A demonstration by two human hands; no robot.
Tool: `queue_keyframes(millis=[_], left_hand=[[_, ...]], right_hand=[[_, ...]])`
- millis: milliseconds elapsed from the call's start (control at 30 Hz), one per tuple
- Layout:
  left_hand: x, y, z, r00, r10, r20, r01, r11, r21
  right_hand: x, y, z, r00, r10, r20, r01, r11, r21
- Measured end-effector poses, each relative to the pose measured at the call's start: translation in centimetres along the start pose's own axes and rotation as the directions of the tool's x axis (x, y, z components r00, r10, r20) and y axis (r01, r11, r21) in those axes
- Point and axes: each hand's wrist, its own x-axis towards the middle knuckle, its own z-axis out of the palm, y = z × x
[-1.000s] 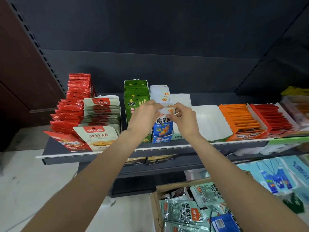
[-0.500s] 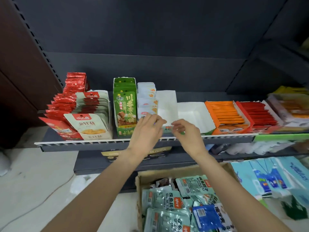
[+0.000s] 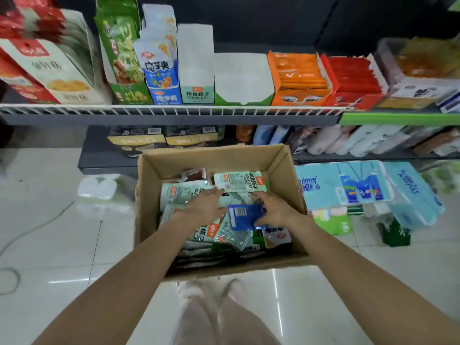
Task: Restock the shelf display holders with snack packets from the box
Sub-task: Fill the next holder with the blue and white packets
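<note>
Hands are working inside the cardboard box [image 3: 281, 168] on the floor below the shelf [image 3: 174, 112]. Right hand [image 3: 275, 211] is curling its fingers round a blue packet [image 3: 245, 217] near the box's right wall; left hand [image 3: 205, 206] is lying flat, fingers spread, gripping nothing. Risk: neighbouring loose packets are overlapping and could lift out together.

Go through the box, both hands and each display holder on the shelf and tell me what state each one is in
cardboard box: open, holds loose packets
left hand: open, flat on the packets
right hand: on the blue packet, grip unclear
blue holder: stocked
teal holder: empty
green holder: empty
orange holder: full
red holder: full
</note>
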Motion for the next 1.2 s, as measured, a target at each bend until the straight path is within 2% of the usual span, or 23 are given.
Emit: queue_keyframes(millis=[100,167,233,300,433,633,700,800,867,933,1000,1067,1133,1200], left_hand=[[-0.5,-0.5,1.9,0.998,-0.017,0.056,0.016,1.000,0.022],[-0.4,-0.7,2.2,0.999,-0.022,0.043,0.022,1.000,0.006],[-0.3,-0.8,2.2,1.000,-0.022,0.013,0.022,0.999,-0.035],[-0.4,-1.0,2.1,0.999,-0.031,-0.029,0.028,0.996,-0.084],[-0.6,-0.7,2.1,0.997,-0.049,-0.065,0.041,0.992,-0.122],[-0.2,-0.3,2.1,0.995,-0.079,-0.067,0.069,0.988,-0.140],[-0.1,0.3,2.1,0.989,-0.096,-0.115,0.078,0.985,-0.154],[0.0,1.5,2.1,0.931,-0.056,-0.361,-0.021,0.978,-0.206],[0.1,2.2,1.5,0.901,0.107,-0.420,-0.135,0.990,-0.037],[0.3,2.5,0.9,0.918,0.243,-0.314,-0.165,0.953,0.255],[0.3,2.1,-0.1,0.950,0.165,-0.265,-0.070,0.940,0.333],[0.0,1.0,-0.8,0.957,0.007,-0.290,0.042,0.986,0.164],[-0.4,-0.4,-1.2,0.942,-0.116,-0.313,0.109,0.993,-0.041],[-0.5,-1.2,-1.4,0.947,-0.143,-0.288,0.129,0.989,-0.066]], right_hand=[[0.6,1.0,1.8,0.993,0.010,0.116,0.008,0.988,-0.154],[0.9,0.7,2.2,0.996,0.004,0.086,0.020,0.960,-0.280],[1.1,0.2,1.9,0.997,-0.068,0.027,0.073,0.914,-0.399],[0.8,-0.2,1.0,0.994,-0.107,0.038,0.113,0.895,-0.432],[0.1,-0.3,0.4,0.984,-0.086,0.156,0.145,0.897,-0.417],[0.5,-1.1,1.8,0.992,-0.113,0.062,0.127,0.778,-0.615],[0.7,-1.4,1.6,0.993,-0.097,0.067,0.118,0.789,-0.603],[0.3,-1.6,1.0,0.990,-0.129,0.055,0.138,0.835,-0.533],[-0.1,-1.8,0.6,0.980,-0.199,-0.023,0.166,0.870,-0.464],[-0.4,-1.9,0.5,0.967,-0.239,-0.086,0.192,0.910,-0.367],[-0.2,-1.8,0.1,0.968,-0.198,-0.157,0.169,0.969,-0.179],[0.6,-1.4,-0.6,0.968,-0.047,-0.247,0.033,0.998,-0.059],[1.6,-1.1,-1.2,0.968,0.067,-0.241,-0.104,0.984,-0.143],[2.2,-1.1,-1.2,0.981,0.140,-0.136,-0.176,0.937,-0.303]])
